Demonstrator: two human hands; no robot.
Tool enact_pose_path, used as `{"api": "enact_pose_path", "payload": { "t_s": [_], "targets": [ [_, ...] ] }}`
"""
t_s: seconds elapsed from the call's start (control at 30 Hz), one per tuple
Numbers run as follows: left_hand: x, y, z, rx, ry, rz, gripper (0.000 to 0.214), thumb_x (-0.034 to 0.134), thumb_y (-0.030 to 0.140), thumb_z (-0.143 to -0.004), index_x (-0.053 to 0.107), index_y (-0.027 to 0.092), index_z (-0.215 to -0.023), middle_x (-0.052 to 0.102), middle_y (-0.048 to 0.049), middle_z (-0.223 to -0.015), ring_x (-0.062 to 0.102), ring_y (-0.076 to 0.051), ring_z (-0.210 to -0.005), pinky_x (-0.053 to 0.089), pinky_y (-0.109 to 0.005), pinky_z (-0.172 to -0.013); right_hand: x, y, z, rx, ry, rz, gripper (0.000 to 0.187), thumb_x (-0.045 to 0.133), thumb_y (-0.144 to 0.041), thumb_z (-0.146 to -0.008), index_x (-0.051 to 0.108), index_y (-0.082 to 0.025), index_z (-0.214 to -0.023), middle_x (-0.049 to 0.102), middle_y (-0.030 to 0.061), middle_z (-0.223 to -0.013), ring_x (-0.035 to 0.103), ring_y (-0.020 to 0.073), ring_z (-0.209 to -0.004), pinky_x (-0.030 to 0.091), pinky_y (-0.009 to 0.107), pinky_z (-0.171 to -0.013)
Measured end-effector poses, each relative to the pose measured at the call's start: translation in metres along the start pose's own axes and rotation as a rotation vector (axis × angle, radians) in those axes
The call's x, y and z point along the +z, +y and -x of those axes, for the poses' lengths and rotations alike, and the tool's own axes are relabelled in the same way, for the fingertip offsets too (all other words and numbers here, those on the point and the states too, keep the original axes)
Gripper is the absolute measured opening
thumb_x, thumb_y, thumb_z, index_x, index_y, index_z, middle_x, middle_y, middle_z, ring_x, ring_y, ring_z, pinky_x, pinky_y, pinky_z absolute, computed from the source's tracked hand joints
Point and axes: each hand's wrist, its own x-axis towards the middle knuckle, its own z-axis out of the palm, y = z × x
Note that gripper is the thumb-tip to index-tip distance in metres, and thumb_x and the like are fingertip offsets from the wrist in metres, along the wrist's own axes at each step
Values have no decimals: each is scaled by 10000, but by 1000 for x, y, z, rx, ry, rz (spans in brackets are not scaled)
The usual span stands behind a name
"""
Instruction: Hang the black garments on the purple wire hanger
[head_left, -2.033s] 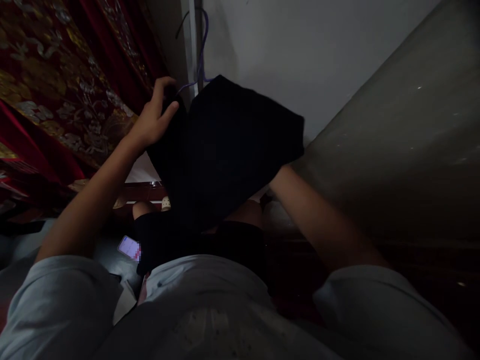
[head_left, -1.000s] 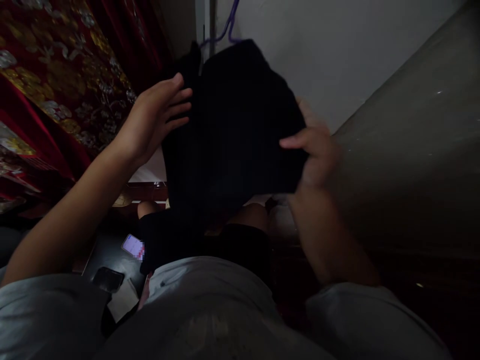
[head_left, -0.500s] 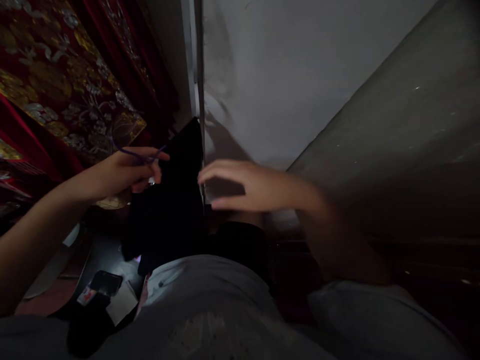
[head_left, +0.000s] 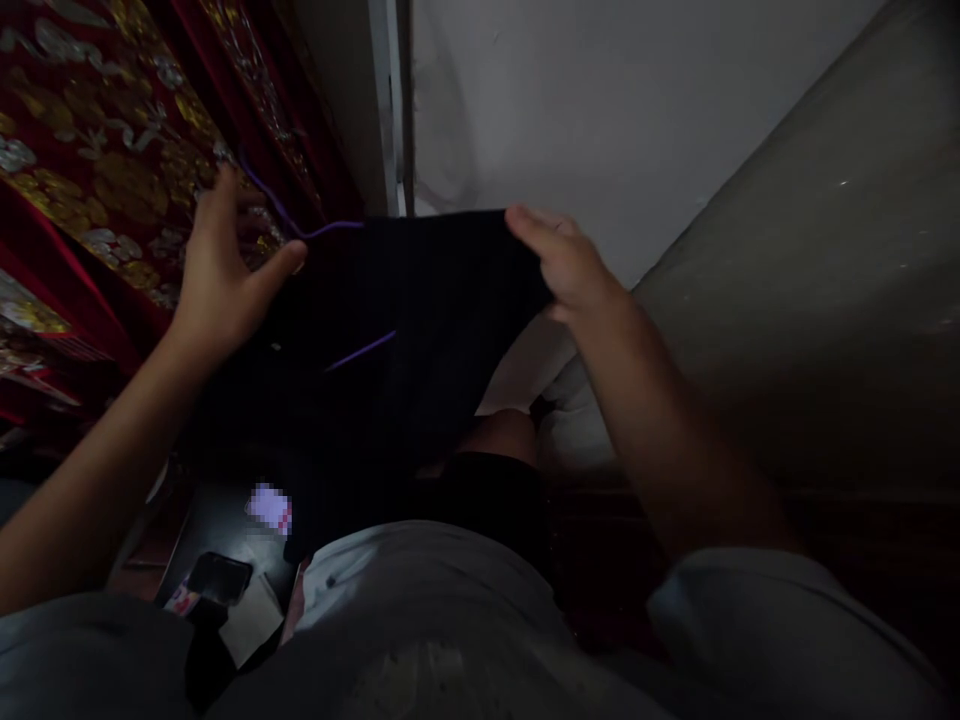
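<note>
A dark cloth (head_left: 450, 300), nearly black, is spread in front of my body between my hands. My right hand (head_left: 566, 255) pinches its upper right corner, thumb on top. On the other side, my left hand (head_left: 221, 265) has its thumb and fingers spread wide beside the cloth's dark left part. A thin purple cord (head_left: 322, 230) runs from near the left fingertips to the top edge of the cloth. Lower down, another stretch of purple cord (head_left: 360, 350) lies across the cloth. How the cord is attached is too dark to tell.
Red fabric with gold and silver patterns (head_left: 112, 130) hangs at left. A pale panel (head_left: 600, 110) and a grey, shiny covering (head_left: 810, 300) are at right. Below left, a dark surface (head_left: 187, 530) bears a phone (head_left: 217, 577) and a pale paper piece (head_left: 253, 620).
My right hand has moved up and right and now grips the cloth, drawing it out wide. My left hand has risen and spread its fingers; the cord is no longer bunched around them.
</note>
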Motion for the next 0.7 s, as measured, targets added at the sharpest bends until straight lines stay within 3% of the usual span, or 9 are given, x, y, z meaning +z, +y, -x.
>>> {"api": "enact_pose_path", "payload": {
  "t_s": [0.07, 0.1, 0.17, 0.23, 0.3, 0.4, 0.57, 0.63, 0.7],
  "targets": [
    [3, 14, 4, 169, 36, -37, 1139, 691, 752, -855, 204, 65, -1623, 478, -211, -1408, 527, -271, -1239, 467, -474, -1076, -2, -14, -18, -11, 52, -134, 303, 525, -329, -1050, 659, -144, -851, 663, 28, -728, 669, 125, -730, 564, 281, -757],
    [4, 26, 7, 251, 22, -76, 1023, 634, 671, -938, 170, 80, -1631, 452, -207, -1432, 481, -284, -1291, 439, -480, -1104, -3, -19, -26, -37, 93, -183, 290, 501, -303, -1061, 659, -144, -877, 670, 33, -751, 680, 129, -778, 571, 298, -817],
    [8, 55, 17, 312, -9, -150, 724, 507, 497, -1036, 276, 101, -1597, 547, -167, -1321, 519, -289, -1247, 435, -488, -1095, -6, -25, -40, -62, 133, -231, 250, 489, -292, -1064, 657, -158, -936, 689, 40, -820, 688, 136, -887, 560, 317, -913],
    [19, 80, 31, 217, -190, -173, 543, 429, 363, -1056, 385, 125, -1542, 643, -113, -1128, 622, -265, -1097, 488, -450, -1020, -9, -25, -47, -76, 150, -248, 262, 460, -328, -1068, 656, -188, -965, 701, 41, -901, 685, 141, -979, 553, 324, -954],
    [37, 94, 46, 44, -441, -167, 493, 444, 316, -1045, 433, 148, -1508, 685, -71, -980, 689, -238, -936, 539, -384, -915, -16, -19, -44, -111, 167, -238, 277, 452, -368, -1056, 668, -218, -971, 709, 40, -975, 682, 158, -1042, 563, 336, -956],
    [67, 94, 68, -128, -722, -188, 545, 500, 298, -1024, 393, 156, -1539, 723, -61, -939, 721, -231, -816, 566, -335, -797, -28, -2, -27, -125, 193, -166, 272, 562, -501, -976, 687, -260, -996, 722, 39, -1039, 677, 202, -1105, 583, 371, -946],
    [96, 80, 87, -169, -732, -168, 657, 451, 246, -1040, 187, 234, -1641, 731, -71, -1111, 738, -229, -915, 564, -316, -791, -43, 33, 1, -63, 267, -109, 385, 668, -620, -858, 664, -244, -939, 737, 62, -1077, 666, 238, -1190, 568, 424, -990],
    [101, 76, 93, -193, -787, -201, 638, 469, 265, -1039, 229, 221, -1628, 733, -87, -1089, 738, -251, -920, 563, -335, -795, -46, 40, 2, -80, 279, -86, 372, 638, -623, -880, 665, -258, -948, 737, 58, -1082, 663, 235, -1198, 565, 421, -984],
    [107, 72, 101, -224, -881, -251, 539, 512, 280, -1024, 398, 181, -1541, 732, -110, -1022, 733, -285, -889, 559, -363, -778, -51, 43, 0, -111, 292, -16, 355, 568, -625, -926, 661, -282, -953, 734, 56, -1070, 658, 224, -1192, 562, 402, -974]
  ]
}}
